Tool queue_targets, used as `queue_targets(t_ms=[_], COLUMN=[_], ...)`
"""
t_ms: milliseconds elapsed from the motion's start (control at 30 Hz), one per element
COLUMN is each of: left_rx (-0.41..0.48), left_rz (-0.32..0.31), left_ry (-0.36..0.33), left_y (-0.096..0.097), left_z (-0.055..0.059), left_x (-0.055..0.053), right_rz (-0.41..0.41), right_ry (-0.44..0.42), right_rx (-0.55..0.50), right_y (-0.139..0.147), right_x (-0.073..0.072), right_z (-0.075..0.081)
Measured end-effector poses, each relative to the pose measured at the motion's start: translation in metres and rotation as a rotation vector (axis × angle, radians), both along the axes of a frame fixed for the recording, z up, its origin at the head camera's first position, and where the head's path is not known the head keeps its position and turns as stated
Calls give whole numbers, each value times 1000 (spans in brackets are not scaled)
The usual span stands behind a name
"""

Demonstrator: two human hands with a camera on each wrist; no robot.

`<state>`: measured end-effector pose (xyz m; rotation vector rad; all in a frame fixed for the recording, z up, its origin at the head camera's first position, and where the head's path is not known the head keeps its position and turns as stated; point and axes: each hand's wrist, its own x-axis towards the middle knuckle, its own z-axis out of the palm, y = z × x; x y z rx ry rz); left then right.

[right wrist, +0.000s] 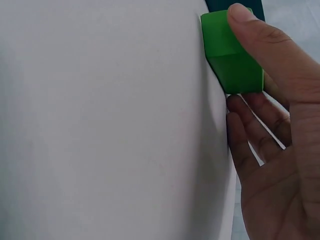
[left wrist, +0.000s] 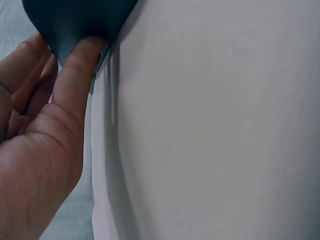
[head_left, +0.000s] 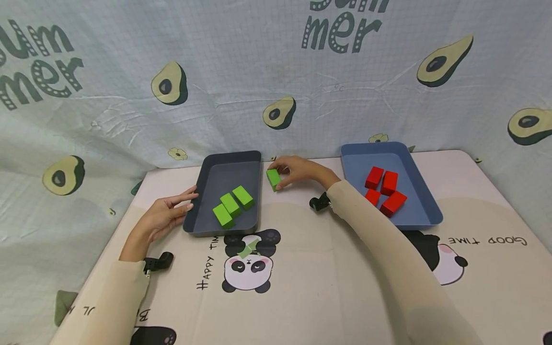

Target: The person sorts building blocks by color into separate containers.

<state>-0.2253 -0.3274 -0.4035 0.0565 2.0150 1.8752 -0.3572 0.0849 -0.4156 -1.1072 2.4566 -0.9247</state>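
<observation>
My right hand [head_left: 297, 170] pinches a green block [head_left: 273, 179] between thumb and fingers, just right of the dark grey tray [head_left: 258, 211]. In the right wrist view the thumb lies across the top of that green block [right wrist: 230, 45], low by the table surface. Three more green blocks [head_left: 230, 205] lie in the front part of the grey tray. At this tray's left side, my left hand [head_left: 161, 215] touches the rim with fairly straight fingers. The left wrist view has its thumb against the tray's outer wall [left wrist: 75, 20].
A blue tray [head_left: 420, 191] holding several red blocks [head_left: 390, 183] stands at the right, partly behind my right forearm. A patterned cloth covers the table [head_left: 310, 278]. Behind the table's far edge hangs a curtain [head_left: 233, 62] printed with avocados.
</observation>
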Motion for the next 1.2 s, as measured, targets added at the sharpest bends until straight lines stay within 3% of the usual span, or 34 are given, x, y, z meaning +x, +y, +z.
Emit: queue_targets(t_ms=[533, 767, 1200], left_rx=[19, 11, 23], left_rz=[1, 2, 13], left_ry=[1, 1, -10], left_y=[-1, 1, 1], left_z=[-1, 0, 1], left_x=[1, 1, 0], right_rz=[-7, 46, 139], right_ry=[-36, -25, -36], right_rx=[-44, -60, -69], right_y=[4, 4, 2], right_x=[2, 1, 7], right_z=[2, 2, 18])
